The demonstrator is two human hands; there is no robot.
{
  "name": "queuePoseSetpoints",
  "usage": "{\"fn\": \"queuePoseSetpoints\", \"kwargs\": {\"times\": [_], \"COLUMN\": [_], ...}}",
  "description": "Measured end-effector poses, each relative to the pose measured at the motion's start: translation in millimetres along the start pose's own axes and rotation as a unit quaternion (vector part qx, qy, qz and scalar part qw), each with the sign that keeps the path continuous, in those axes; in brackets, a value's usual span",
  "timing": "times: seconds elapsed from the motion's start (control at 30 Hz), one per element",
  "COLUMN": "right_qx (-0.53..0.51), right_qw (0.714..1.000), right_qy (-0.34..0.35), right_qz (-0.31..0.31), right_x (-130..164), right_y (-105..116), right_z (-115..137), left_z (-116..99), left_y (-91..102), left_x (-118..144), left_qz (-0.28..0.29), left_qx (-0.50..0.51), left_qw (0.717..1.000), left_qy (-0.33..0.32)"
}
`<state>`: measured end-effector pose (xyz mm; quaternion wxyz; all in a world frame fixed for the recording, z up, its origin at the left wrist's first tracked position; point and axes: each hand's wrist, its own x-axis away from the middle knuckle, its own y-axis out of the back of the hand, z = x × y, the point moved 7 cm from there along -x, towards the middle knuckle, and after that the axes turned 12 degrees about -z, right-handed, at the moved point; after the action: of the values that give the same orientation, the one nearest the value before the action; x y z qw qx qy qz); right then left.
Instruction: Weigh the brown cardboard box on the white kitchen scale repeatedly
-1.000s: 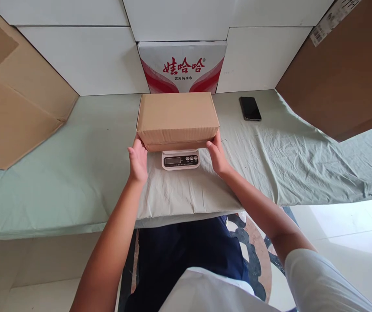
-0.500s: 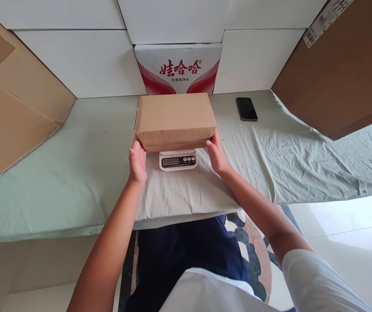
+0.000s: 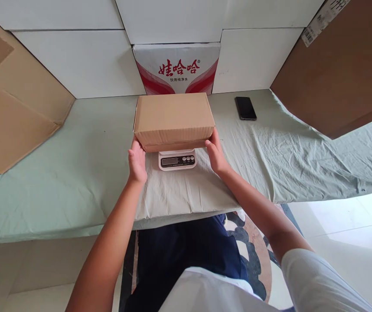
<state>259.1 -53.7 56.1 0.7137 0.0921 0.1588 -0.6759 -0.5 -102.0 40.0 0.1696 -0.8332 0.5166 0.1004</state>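
A closed brown cardboard box sits over a small white kitchen scale, hiding its weighing plate; I cannot tell whether the box rests fully on it. The scale's dark display and several buttons show in front. My left hand grips the box's left side near the front lower corner, thumb in front and the other fingers mostly hidden. At the right front corner my right hand holds the opposite side, its thumb against the front face.
The table carries a pale green cloth. A black phone lies to the right of the box. Behind stands a white and red printed carton. Large cardboard panels flank the table at left and right.
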Motion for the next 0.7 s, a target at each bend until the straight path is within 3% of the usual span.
{"fn": "queuePoseSetpoints", "kwargs": {"times": [0.4,0.7], "right_qx": [0.017,-0.033], "right_qw": [1.000,0.999], "right_qy": [0.002,0.005], "right_qz": [-0.001,-0.012], "right_x": [-1.2,-2.4], "right_y": [2.5,4.3], "right_z": [-5.8,-6.6], "left_z": [0.5,-0.7], "left_y": [0.8,2.7], "left_x": [0.5,-0.9], "left_qz": [0.002,-0.005], "left_qx": [0.010,0.016], "left_qw": [1.000,1.000], "left_qy": [0.008,0.001]}}
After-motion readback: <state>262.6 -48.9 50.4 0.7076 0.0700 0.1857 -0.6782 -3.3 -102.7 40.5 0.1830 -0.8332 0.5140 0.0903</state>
